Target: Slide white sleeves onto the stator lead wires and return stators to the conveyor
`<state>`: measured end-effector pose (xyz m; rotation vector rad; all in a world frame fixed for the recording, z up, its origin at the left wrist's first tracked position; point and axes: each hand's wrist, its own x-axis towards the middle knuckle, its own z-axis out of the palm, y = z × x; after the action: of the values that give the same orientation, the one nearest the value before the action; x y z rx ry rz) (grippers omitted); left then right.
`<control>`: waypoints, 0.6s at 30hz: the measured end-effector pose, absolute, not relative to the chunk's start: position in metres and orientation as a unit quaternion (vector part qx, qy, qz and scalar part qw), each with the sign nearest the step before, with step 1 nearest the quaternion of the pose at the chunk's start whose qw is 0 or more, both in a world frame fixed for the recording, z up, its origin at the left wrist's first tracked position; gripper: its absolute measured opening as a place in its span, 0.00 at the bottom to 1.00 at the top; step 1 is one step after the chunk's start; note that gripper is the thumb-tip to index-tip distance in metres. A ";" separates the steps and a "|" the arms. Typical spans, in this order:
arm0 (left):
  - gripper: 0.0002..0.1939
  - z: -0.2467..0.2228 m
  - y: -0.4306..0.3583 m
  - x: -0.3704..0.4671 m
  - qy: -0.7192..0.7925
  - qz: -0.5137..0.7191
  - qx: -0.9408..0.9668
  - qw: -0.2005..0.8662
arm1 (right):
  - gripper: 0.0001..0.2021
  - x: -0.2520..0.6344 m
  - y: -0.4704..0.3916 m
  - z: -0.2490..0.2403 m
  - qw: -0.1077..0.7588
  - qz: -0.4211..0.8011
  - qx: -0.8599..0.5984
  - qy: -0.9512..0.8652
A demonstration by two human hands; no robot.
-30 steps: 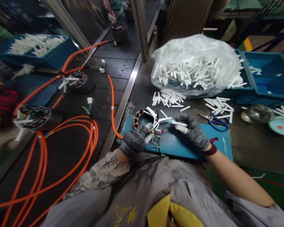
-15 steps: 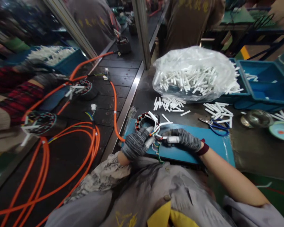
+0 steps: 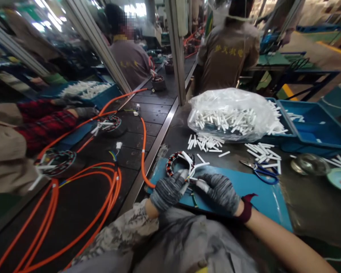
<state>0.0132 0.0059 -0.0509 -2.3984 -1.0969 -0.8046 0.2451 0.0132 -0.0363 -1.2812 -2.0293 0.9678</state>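
A ring-shaped wound coil (image 3: 172,163) with red and black windings lies at the upper left of a blue mat (image 3: 244,189). White sleeves (image 3: 200,165) and thin wires stick out from its right side. My left hand (image 3: 167,190), in a grey glove, is closed on the wires just below the ring, where an orange cable (image 3: 143,151) comes in. Close by on the right, my right hand (image 3: 220,192), gloved too, has thumb and fingers pinched at the wire ends; what exactly lies between them is too small to tell. A green strip hangs below the wires.
Blue-handled scissors (image 3: 264,174), loose white tubes (image 3: 206,143), a plastic bag of tubes (image 3: 230,113), a blue bin (image 3: 324,129) and a glass dish (image 3: 307,163) stand beyond the mat. Left is a conveyor (image 3: 156,99) with coils and orange cables; another person's gloved hands work across it.
The view has tilted up, so the scene sits lower and more background shows. My right hand has turned, its fingers now pointing up-left at the wires. My left hand stays by the ring.
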 end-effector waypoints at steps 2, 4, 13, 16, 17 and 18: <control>0.12 -0.050 0.007 0.012 -0.385 -0.295 -0.857 0.177 | 0.17 0.257 0.012 -0.030 0.271 0.410 -0.466 -0.736; 0.12 -0.049 0.008 0.013 -0.386 -0.302 -0.854 0.171 | 0.17 0.271 0.012 -0.027 0.300 0.436 -0.488 -0.694; 0.16 -0.051 0.005 0.012 -0.434 -0.258 -0.856 0.112 | 0.16 0.289 0.003 -0.050 0.346 0.469 -0.546 -0.602; 0.16 -0.053 0.005 0.011 -0.429 -0.265 -0.856 0.112 | 0.15 0.285 0.007 -0.051 0.358 0.462 -0.532 -0.613; 0.16 -0.052 0.005 0.011 -0.424 -0.271 -0.856 0.120 | 0.15 0.284 0.009 -0.051 0.356 0.460 -0.525 -0.621; 0.15 -0.052 0.005 0.012 -0.419 -0.276 -0.856 0.127 | 0.15 0.283 0.010 -0.052 0.355 0.459 -0.518 -0.628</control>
<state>0.0117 0.0050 -0.0516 -2.4900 -1.2201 -0.8024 0.2825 0.0101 -0.0515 -1.3391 -1.6230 1.1855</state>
